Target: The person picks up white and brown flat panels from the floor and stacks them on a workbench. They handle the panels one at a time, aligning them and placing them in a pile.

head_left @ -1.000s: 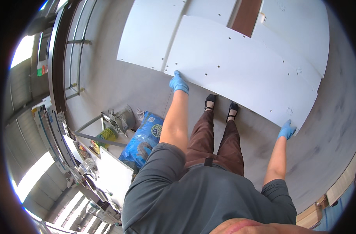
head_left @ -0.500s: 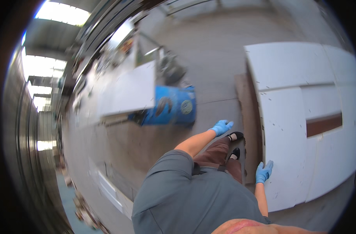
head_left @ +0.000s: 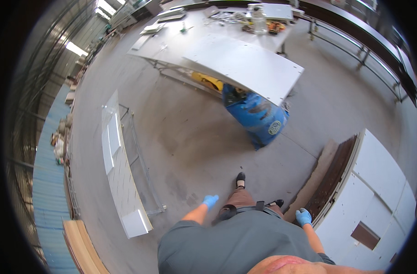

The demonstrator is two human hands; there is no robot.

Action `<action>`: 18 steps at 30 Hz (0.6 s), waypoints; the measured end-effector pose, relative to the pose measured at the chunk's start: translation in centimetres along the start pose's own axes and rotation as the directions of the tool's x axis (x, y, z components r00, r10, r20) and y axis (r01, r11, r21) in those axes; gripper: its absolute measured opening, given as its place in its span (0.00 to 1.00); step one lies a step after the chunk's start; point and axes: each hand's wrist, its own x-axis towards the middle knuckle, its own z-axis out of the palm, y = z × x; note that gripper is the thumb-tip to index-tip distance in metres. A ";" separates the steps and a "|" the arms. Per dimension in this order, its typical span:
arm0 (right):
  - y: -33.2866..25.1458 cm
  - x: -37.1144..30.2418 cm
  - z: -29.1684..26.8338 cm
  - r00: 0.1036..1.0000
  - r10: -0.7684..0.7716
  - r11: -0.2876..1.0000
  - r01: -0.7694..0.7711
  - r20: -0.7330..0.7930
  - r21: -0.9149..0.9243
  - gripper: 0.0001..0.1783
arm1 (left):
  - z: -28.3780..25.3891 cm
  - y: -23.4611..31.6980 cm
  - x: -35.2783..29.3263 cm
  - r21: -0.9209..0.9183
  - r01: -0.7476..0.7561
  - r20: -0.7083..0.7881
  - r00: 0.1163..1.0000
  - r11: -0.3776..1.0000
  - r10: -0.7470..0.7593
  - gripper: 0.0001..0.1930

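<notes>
White panels (head_left: pixel 354 201) lie stacked at the lower right of the frame. Right hand (head_left: pixel 304 217) is just beside their edge; left hand (head_left: pixel 210 201), lower centre, is well apart. I cannot tell whether either hand's fingers are closed.

Panel stack (head_left: pixel 366 201) at right, bench (head_left: pixel 124 187) at left, table (head_left: pixel 201 27) ahead, board (head_left: pixel 249 64) overhanging its near edge; sack (head_left: pixel 258 123) beneath

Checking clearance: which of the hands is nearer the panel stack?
Right. The right hand is close beside the stack, contact unclear; the left hand is well away to the stack's left.
</notes>
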 end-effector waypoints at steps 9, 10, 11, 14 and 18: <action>-28.4 5.4 5.3 0.993 -0.119 0.984 0.121 0.028 -0.134 0.26 | -5.4 -17.9 1.8 -0.638 0.340 0.158 0.936 0.691 -0.315 0.32; -32.1 5.9 6.4 0.987 -0.135 0.990 0.137 0.084 -0.019 0.26 | -6.7 -19.8 2.3 -0.709 0.352 0.172 0.927 0.611 -0.334 0.32; -35.7 6.2 7.8 0.975 -0.211 0.976 0.214 0.069 -0.039 0.25 | -8.2 -20.9 3.8 -0.784 0.325 0.124 0.916 0.529 -0.381 0.32; -46.6 7.0 11.6 0.905 -0.420 0.907 0.422 0.063 -0.016 0.25 | -14.2 -22.6 10.3 -0.864 0.207 -0.033 0.887 0.459 -0.461 0.20; -57.7 7.5 13.0 0.824 -0.527 0.840 0.542 0.209 -0.019 0.26 | -23.7 -21.1 17.8 -0.848 0.107 -0.096 0.932 0.519 -0.349 0.31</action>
